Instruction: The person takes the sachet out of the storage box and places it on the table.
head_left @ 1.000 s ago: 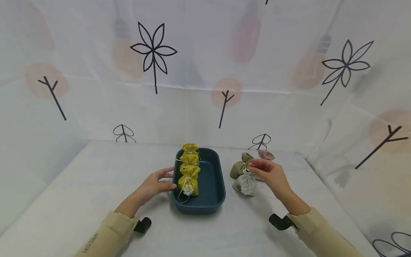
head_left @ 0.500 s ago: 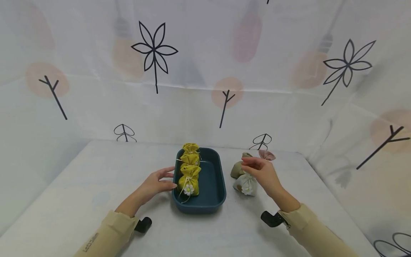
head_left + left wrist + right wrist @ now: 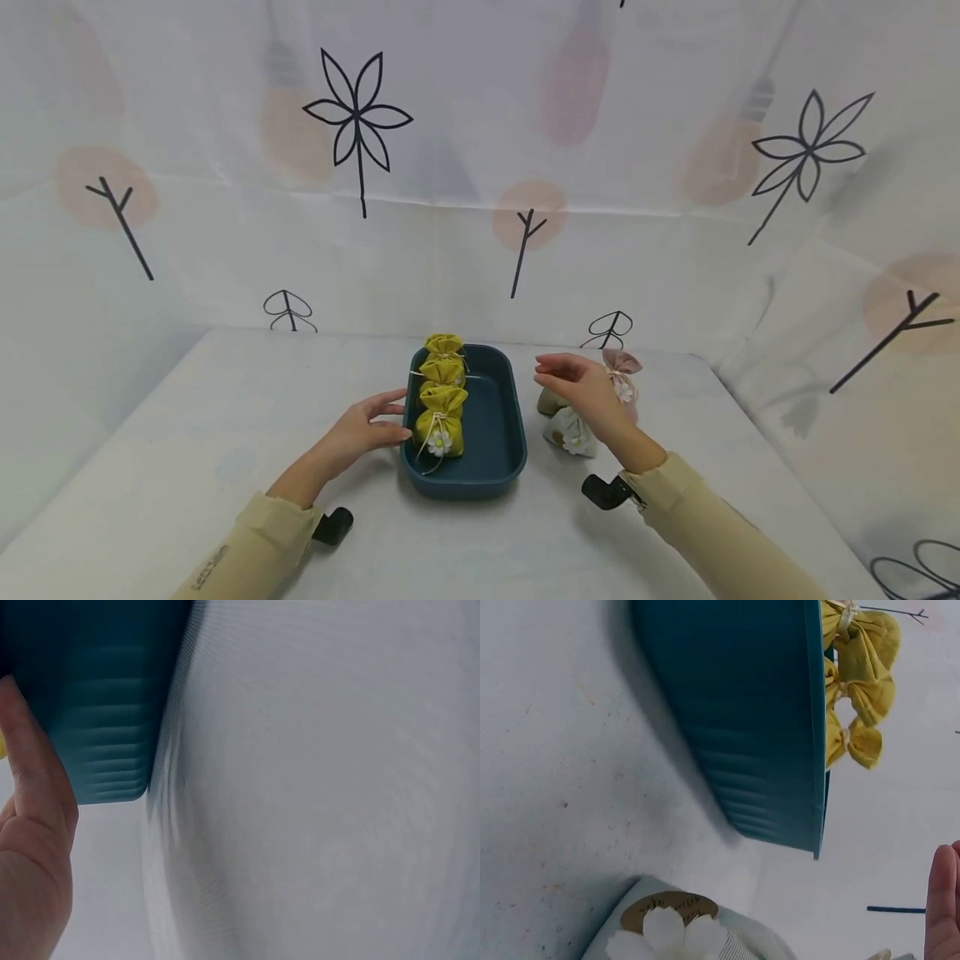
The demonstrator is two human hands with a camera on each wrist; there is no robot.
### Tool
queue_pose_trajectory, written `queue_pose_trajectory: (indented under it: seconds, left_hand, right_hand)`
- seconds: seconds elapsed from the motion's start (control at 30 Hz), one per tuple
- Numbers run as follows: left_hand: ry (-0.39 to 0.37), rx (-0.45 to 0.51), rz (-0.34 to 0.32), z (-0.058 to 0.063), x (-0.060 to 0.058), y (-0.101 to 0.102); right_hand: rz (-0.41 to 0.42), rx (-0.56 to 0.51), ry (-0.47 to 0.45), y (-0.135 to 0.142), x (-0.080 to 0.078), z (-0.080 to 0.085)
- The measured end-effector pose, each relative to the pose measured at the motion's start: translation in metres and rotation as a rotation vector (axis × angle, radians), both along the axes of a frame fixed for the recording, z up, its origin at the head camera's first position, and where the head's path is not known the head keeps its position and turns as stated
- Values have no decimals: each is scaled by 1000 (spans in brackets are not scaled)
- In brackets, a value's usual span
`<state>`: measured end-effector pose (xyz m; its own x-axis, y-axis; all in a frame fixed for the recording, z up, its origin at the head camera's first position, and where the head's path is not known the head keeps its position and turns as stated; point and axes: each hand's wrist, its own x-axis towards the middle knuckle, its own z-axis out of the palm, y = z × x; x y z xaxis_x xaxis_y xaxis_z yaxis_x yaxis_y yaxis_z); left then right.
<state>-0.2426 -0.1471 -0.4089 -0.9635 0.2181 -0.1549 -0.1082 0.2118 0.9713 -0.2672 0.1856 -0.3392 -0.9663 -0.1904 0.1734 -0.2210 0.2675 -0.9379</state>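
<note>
A dark teal rectangular tub stands on the table, with yellow drawstring pouches lined up along its left side. The front pouch carries a white flower. My left hand rests its extended fingers against the tub's left wall. To the right of the tub, my right hand hovers over a group of pouches with loosely bent fingers and nothing in them. Partly hidden under it are an olive pouch and a pale grey pouch with a white flower. Behind it stands a pink pouch.
A white cloth covers the table. Patterned fabric hangs behind it. Each wrist bears a black camera mount, seen on the left wrist and the right wrist.
My right hand has moved left, from over the grey and pink pouches toward the olive one, uncovering more of the pink pouch. My left hand and the tub have stayed put.
</note>
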Motion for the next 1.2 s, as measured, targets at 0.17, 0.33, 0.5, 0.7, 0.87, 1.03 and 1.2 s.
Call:
queue_pose_trajectory:
  seconds: [0.17, 0.33, 0.5, 0.7, 0.87, 1.03, 1.2]
  left_hand:
    - [-3, -7, 2, 0, 0, 0]
    - [-9, -9, 5, 0, 1, 0]
    - [-4, -10, 3, 1, 1, 0]
    - [-8, -4, 8, 1, 0, 0]
    - [-7, -4, 7, 0, -2, 0]
    - [-8, -4, 6, 0, -1, 0]
    - [-7, 6, -1, 1, 0, -1]
  right_hand:
    - [4, 16, 19, -5, -10, -7]
    - [10, 26, 43, -12, -15, -6]
    - [-2, 46, 58, -18, -18, -1]
    - [-8, 63, 54, -26, -22, 5]
    - [-16, 68, 52, -33, -29, 6]
    - [-25, 81, 65, -41, -35, 7]
    - [-18, 84, 98, -48, -40, 7]
